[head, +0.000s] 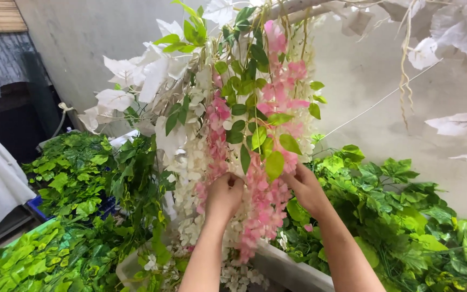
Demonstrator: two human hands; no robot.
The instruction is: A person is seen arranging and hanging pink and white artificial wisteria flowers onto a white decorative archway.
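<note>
A hanging strand of pink artificial wisteria blossoms [268,205] droops between the two hands, and both sets of fingers are buried in it. The left hand [224,196] is curled around the strand from the near side, its fingers clenched into the petals, seemingly to keep the cluster steady. The right hand [308,190] comes up from the other side, its fingers tucked under a green leaf [275,164] and pressed against the same pink strand; whether they pinch a stem there or only rest on it I cannot tell, since the blossoms hide the tips.

Just beyond the left fingers hang white blossom strands [190,178], mixed in with the pink so the colours alternate. Above the fingers the strands rise into a bunch of green leaves [244,108] and a second pink strand [285,92], all dangling from a pale branch [298,8] overhead, which explains why the hands reach upward. Large white fabric leaves [136,81] spread up and away from the left fingers.

Below both wrists lies a white trough-like container [290,270]. Heaps of green artificial ivy foliage [77,178] lie out past the left fingers, and more [401,216] past the right ones, against a grey wall [363,70].
</note>
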